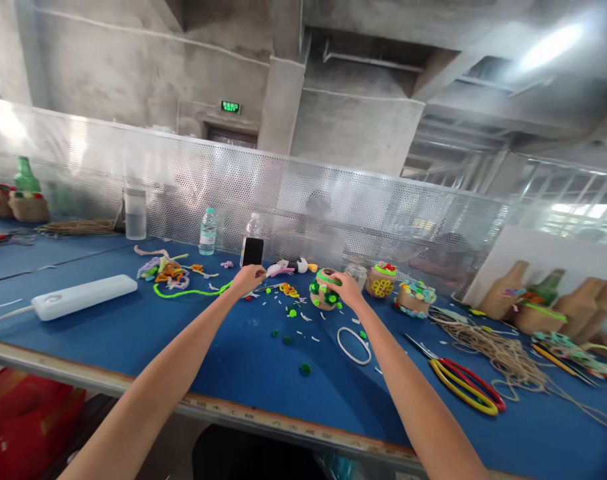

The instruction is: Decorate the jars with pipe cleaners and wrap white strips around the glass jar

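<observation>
My right hand (348, 288) is wrapped round the upper right side of a small jar (325, 291) covered with green pompoms, which stands on the blue table. Further left, my left hand (250, 277) has its fingers pinched together, just below a black phone (252, 252) that leans upright against a clear bottle; what lies between the fingers is too small to make out. Near that hand ends a bright green fuzzy strip (188, 292). Green pompoms (305, 368) and white scraps lie in front of the jar.
Red and yellow scissors (466, 383), a white ring (354, 346) and tangled twine (503, 350) lie right. Decorated jars (382, 280) stand behind my right hand. A white power strip (86, 297) and a water bottle (208, 232) are left. A perforated metal screen (183, 180) edges the back.
</observation>
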A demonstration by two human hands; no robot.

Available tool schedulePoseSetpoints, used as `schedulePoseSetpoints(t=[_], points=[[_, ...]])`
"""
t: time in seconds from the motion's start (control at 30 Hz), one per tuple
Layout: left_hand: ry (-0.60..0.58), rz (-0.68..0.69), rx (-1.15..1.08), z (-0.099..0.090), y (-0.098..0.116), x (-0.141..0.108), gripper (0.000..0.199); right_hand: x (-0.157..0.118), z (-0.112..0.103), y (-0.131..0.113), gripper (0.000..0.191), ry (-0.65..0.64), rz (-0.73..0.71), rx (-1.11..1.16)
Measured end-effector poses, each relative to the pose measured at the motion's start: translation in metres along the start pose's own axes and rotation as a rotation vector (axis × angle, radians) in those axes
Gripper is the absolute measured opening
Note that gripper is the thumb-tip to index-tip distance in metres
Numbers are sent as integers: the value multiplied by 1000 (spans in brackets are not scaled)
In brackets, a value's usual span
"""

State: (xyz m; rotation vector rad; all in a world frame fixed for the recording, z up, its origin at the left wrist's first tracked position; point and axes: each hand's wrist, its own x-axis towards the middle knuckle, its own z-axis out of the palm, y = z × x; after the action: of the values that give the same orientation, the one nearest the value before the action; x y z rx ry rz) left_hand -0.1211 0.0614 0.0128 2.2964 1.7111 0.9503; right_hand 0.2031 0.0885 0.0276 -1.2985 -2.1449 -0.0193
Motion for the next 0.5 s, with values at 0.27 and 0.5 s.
schedulePoseSetpoints(t=[0.27, 0.5], points=[[-39, 32, 2, -4, 11, 1, 28, -8, -10, -6, 50, 9, -42, 219], [-15, 40, 22, -9, 14, 1, 27, -7, -4, -2, 26, 19, 10, 245]])
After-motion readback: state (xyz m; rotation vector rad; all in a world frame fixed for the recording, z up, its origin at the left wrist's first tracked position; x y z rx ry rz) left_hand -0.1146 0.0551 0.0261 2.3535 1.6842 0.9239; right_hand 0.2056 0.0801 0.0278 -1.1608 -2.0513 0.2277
